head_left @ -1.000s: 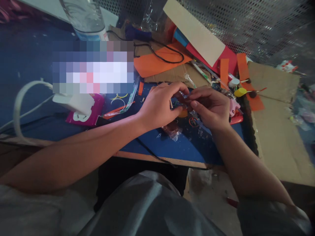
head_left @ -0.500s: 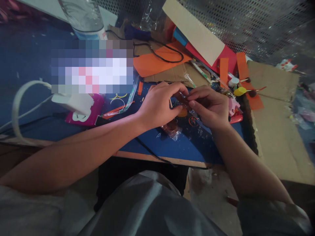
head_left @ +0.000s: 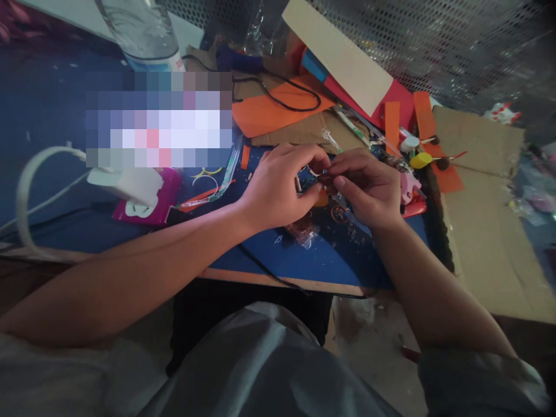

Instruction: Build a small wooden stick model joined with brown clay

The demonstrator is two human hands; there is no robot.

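Note:
My left hand (head_left: 280,185) curves in from the left, its thumb and fingers closed in a pinch. My right hand (head_left: 371,188) meets it fingertip to fingertip from the right, also pinching. Between the fingertips is a small dark brown soft-looking piece (head_left: 329,182), mostly covered by the fingers; its kind is unclear. On the blue table top beneath my left hand lies a brown lump in clear plastic wrap (head_left: 304,230). An orange round piece (head_left: 321,199) shows just below the fingertips, with pale crumbs scattered near my right hand.
A purple power strip (head_left: 145,214) with a white plug (head_left: 125,182) stands at left, behind it a water bottle (head_left: 145,35). Coloured paper (head_left: 282,107), a cream sheet (head_left: 339,52) and a black cable lie at the back. Cardboard (head_left: 478,220) and a yellow-topped stick (head_left: 421,160) are at right.
The whole view shifts slightly. My fingertips move a little against the brown piece; both hands stay together in nearly the same place.

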